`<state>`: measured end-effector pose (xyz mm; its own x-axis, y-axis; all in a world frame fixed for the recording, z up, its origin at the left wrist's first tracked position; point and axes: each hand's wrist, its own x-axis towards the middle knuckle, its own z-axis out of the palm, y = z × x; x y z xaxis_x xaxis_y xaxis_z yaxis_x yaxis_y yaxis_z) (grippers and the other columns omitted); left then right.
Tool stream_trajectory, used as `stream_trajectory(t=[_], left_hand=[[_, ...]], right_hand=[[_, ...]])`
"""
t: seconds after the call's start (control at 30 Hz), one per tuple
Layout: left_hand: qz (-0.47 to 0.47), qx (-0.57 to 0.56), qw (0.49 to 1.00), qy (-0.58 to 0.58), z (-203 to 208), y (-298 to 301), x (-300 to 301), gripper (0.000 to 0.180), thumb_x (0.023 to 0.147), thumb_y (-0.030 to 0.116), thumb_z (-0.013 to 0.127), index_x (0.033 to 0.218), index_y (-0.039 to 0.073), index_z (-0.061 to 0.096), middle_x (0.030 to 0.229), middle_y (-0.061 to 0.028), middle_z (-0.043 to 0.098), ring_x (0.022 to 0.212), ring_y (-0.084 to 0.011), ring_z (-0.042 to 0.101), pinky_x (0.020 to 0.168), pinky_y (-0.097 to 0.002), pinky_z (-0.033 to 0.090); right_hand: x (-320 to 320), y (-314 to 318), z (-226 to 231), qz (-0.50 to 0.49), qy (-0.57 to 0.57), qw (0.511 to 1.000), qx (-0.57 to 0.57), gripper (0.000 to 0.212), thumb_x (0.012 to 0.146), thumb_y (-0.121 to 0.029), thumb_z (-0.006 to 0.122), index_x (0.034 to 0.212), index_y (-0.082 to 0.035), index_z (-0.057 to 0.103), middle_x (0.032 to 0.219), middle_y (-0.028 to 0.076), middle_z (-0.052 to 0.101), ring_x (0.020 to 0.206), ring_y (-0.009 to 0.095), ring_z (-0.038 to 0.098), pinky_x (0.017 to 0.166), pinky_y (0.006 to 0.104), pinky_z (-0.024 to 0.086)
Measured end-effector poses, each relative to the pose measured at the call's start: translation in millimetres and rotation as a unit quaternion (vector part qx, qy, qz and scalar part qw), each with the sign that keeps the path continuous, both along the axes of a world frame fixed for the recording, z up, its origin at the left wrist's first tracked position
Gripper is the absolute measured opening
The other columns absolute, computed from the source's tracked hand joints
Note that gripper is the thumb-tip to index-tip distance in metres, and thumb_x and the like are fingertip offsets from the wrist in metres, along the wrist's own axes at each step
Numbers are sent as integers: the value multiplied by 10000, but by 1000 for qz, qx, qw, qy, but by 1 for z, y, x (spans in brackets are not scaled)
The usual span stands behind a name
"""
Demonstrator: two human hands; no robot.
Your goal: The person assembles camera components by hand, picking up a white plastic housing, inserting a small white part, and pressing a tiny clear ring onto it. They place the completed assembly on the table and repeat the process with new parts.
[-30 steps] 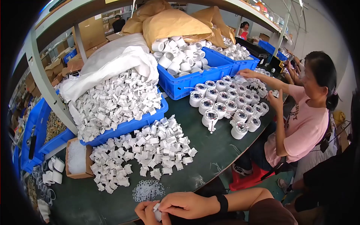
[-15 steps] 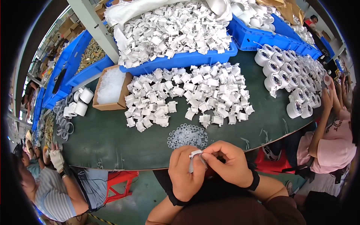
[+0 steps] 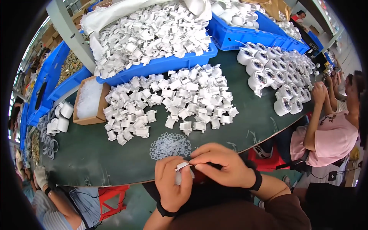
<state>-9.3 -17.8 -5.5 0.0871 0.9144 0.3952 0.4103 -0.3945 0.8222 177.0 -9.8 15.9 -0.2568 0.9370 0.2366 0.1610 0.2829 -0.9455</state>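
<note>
My left hand (image 3: 168, 188) is closed around a small white plastic part (image 3: 181, 165), whose upper edge sticks out between thumb and fingers. My right hand (image 3: 226, 165) meets it from the right, thumb and forefinger pinched at the part's end. Something thin and dark seems to be in that pinch, too small to name. Just beyond my hands lies a heap of small translucent rings (image 3: 170, 146). Behind the rings, loose white plastic parts (image 3: 199, 96) of a similar look are spread over the green table (image 3: 126, 163).
At the back a blue bin (image 3: 157, 66) is heaped with white parts. A cardboard box (image 3: 90, 120) of clear small pieces stands left, near white cylinders (image 3: 61, 119) and grey rings (image 3: 49, 145). Rows of round white housings (image 3: 266, 76) fill the right. Co-workers sit on both sides.
The whole scene has shifted left in the picture as the view turned. My hands remain together at the white part, my right fingers still pinched at its end.
</note>
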Motion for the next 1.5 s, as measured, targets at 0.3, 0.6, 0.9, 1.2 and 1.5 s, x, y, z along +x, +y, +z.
stream_trajectory(t=[0.3,0.6,0.9,1.2,1.5], left_hand=[[-9,9,1000,14,-3,4,2,115,875,35,672,980,-8,655,1003,-143,661,901,-308,621,784,-387,503],[36,-12,999,-5,-4,-3,5,128,903,20,650,1027,-14,641,1043,-157,646,958,-316,598,844,-399,491],[23,-7,999,35,0,-3,6,314,917,1,594,1223,15,663,1123,-151,637,977,-305,563,857,-389,465],[30,3,998,55,0,-7,6,380,980,156,401,1185,-45,651,1154,-196,641,1008,-350,560,914,-426,444],[28,55,995,72,-10,-3,8,377,981,199,411,1146,-37,655,1116,-185,662,930,-348,563,848,-426,439]], right_hand=[[71,39,-19,-183,-385,883,193,282,855,12,699,1132,-29,666,1039,143,680,919,332,642,811,389,531],[28,-7,7,63,187,959,-204,364,954,70,605,1316,34,599,1189,90,597,1055,136,636,906,288,539],[-18,-15,-8,-11,78,993,-90,366,936,-17,704,1297,7,650,1182,117,687,1053,154,677,878,272,563],[-32,-21,-15,-57,108,990,-69,440,852,94,739,1276,15,652,1097,100,686,966,163,655,864,289,525],[-43,-23,-24,-130,18,988,87,444,804,103,761,1231,37,662,1055,107,695,894,183,623,819,293,498]])
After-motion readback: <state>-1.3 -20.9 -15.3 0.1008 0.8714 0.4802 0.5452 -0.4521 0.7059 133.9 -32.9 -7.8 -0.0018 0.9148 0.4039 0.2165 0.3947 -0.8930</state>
